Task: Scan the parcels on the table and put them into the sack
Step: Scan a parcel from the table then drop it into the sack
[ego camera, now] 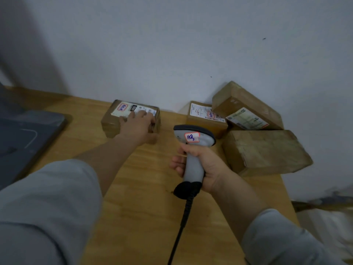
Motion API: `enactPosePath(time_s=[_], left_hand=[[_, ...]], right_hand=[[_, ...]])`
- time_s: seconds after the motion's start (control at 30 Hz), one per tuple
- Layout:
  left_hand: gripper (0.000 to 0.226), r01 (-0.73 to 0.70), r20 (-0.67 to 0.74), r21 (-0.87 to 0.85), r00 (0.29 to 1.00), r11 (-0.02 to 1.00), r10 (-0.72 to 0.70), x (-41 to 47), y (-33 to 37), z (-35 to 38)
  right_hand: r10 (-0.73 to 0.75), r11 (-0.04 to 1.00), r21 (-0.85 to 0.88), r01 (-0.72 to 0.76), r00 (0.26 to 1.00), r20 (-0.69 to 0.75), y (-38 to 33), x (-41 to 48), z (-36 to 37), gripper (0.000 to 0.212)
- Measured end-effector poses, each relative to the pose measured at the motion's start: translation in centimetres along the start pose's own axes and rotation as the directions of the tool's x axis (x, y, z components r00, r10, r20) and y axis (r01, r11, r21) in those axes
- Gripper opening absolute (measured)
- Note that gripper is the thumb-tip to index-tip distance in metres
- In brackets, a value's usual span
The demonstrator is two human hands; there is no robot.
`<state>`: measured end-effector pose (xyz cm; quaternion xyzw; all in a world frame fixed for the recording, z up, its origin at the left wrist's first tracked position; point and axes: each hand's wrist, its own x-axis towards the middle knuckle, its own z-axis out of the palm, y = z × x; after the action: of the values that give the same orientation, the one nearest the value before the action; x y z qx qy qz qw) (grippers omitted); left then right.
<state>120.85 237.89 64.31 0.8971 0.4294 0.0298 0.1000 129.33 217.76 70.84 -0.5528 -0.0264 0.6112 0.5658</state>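
Observation:
A small brown parcel (114, 119) with a white label lies on the wooden table (145, 197) near the wall. My left hand (138, 127) rests on top of it, fingers spread over the label and the thumb down its front side. My right hand (202, 165) grips the grey handle of a barcode scanner (193, 142), whose head points toward the wall between the parcels. A black cable runs from the scanner toward me. At the right stand three more brown parcels: one labelled (206, 119), one tilted on top (246, 108), one plain in front (265, 150).
A dark grey flat device (24, 134) lies at the table's left edge. The white wall runs right behind the parcels. The table's right edge (286, 192) drops off beside the plain parcel, with pale crumpled material (328, 217) below it.

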Motion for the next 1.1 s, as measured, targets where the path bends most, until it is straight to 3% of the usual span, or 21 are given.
enactPosePath(time_s=[0.13, 0.23, 0.4, 0.5, 0.6, 0.63, 0.67, 0.73, 0.77, 0.8, 0.83, 0.87, 0.93, 1.0, 1.1], left_hand=[[0.035, -0.095, -0.068, 0.016, 0.993, 0.995, 0.096, -5.2, 1.2, 1.0], [0.029, -0.263, -0.073, 0.000, 0.962, 0.965, 0.262, -10.2, 1.6, 1.5], [0.046, -0.534, -0.010, 0.061, 0.844, 0.843, 0.536, -21.4, 1.8, 3.2], [0.034, -0.632, -0.056, -0.023, 0.774, 0.775, 0.630, -28.2, 2.3, 3.4], [0.021, -0.695, -0.141, -0.166, 0.719, 0.700, 0.680, -33.5, 2.5, 3.2], [0.020, -0.676, -0.177, -0.253, 0.736, 0.692, 0.654, -35.3, 2.6, 3.0], [0.027, -0.600, -0.199, -0.358, 0.798, 0.715, 0.569, -36.3, 2.9, 3.0], [0.055, -0.182, -0.114, -0.571, 0.983, 0.800, 0.142, -38.1, 4.1, 2.3], [0.068, 0.129, 0.006, -0.639, 0.987, 0.758, -0.162, -38.6, 4.8, 1.5], [0.072, 0.417, 0.194, -0.679, 0.896, 0.605, -0.401, -38.8, 5.5, 0.8], [0.066, 0.597, 0.381, -0.698, 0.777, 0.396, -0.501, -39.0, 6.1, 0.5], [0.054, 0.666, 0.513, -0.713, 0.709, 0.220, -0.484, -39.3, 6.4, 0.3], [0.032, 0.661, 0.584, -0.749, 0.691, 0.045, -0.427, -39.9, 7.0, 0.1], [0.032, 0.608, 0.561, -0.793, 0.710, -0.031, -0.425, -41.0, 7.2, -0.8], [0.057, 0.609, 0.566, -0.792, 0.751, 0.026, -0.341, -42.6, 6.3, -2.4]], right_hand=[[-0.005, 1.000, -0.006, 0.005, 1.000, -0.005, 0.5, -2.3, -1.0, 0.020], [-0.023, 0.998, -0.060, 0.020, 0.999, -0.039, 1.3, -4.4, -2.0, 0.021], [-0.005, 0.991, -0.131, -0.017, 0.986, -0.164, 4.2, -7.8, -4.4, 0.013], [-0.024, 0.985, -0.173, -0.016, 0.974, -0.226, 7.0, -9.6, -5.5, 0.009], [-0.004, 0.965, -0.257, -0.055, 0.975, -0.222, 10.3, -11.7, -5.8, 0.020], [0.022, 0.961, -0.266, -0.080, 0.977, -0.214, 11.6, -12.8, -5.7, 0.019], [0.044, 0.959, -0.264, -0.098, 0.978, -0.203, 12.4, -13.2, -5.6, 0.016], [0.075, 0.962, -0.246, -0.120, 0.980, -0.185, 14.2, -14.5, -5.5, 0.021], [0.082, 0.966, -0.227, -0.122, 0.981, -0.176, 15.0, -15.0, -5.4, 0.026], [0.084, 0.972, -0.205, -0.118, 0.983, -0.165, 15.6, -15.5, -5.3, 0.025], [0.081, 0.976, -0.186, -0.109, 0.985, -0.152, 16.1, -15.9, -5.3, 0.018], [0.078, 0.979, -0.174, -0.102, 0.987, -0.138, 16.5, -16.3, -5.2, 0.012], [0.087, 0.982, -0.160, -0.103, 0.991, -0.104, 17.1, -17.2, -4.8, 0.005], [0.071, 0.986, -0.148, -0.080, 0.995, -0.068, 17.3, -18.3, -4.5, 0.005], [-0.003, 0.990, -0.138, -0.003, 0.999, -0.041, 17.5, -19.8, -4.2, 0.014]])
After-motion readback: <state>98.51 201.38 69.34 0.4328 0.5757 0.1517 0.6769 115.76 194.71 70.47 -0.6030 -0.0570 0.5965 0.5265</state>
